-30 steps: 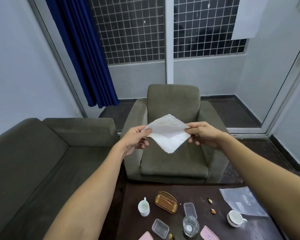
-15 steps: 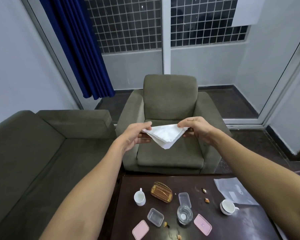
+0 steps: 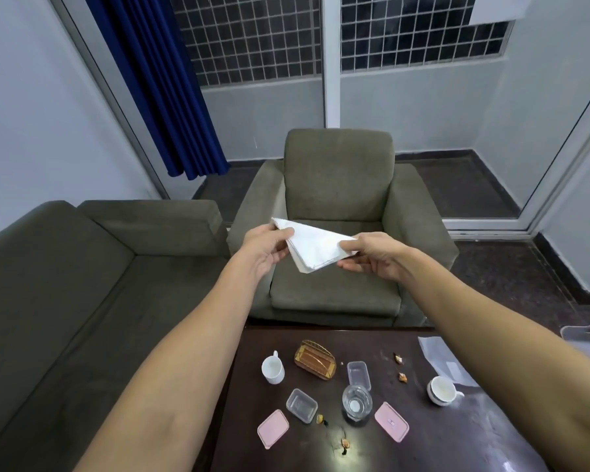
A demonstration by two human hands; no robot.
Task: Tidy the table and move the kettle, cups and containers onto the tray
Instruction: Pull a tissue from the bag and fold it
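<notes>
On the dark table [image 3: 457, 434], two clear containers [image 3: 301, 405] are sitting near two pink lids [image 3: 273, 428], a glass jar [image 3: 356, 402] and two white cups [image 3: 272, 368] — one at each side. Beyond, above the armchair [image 3: 338, 185], the left hand [image 3: 265, 245] and right hand [image 3: 372, 255] are each pinching a folded white cloth [image 3: 315, 248] — fingers closed on opposite corners.

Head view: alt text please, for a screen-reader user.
Both hands, left and right, hold a folded white cloth in the air in front of a grey armchair. Below, a dark table holds two white cups, clear containers and pink lids.
</notes>
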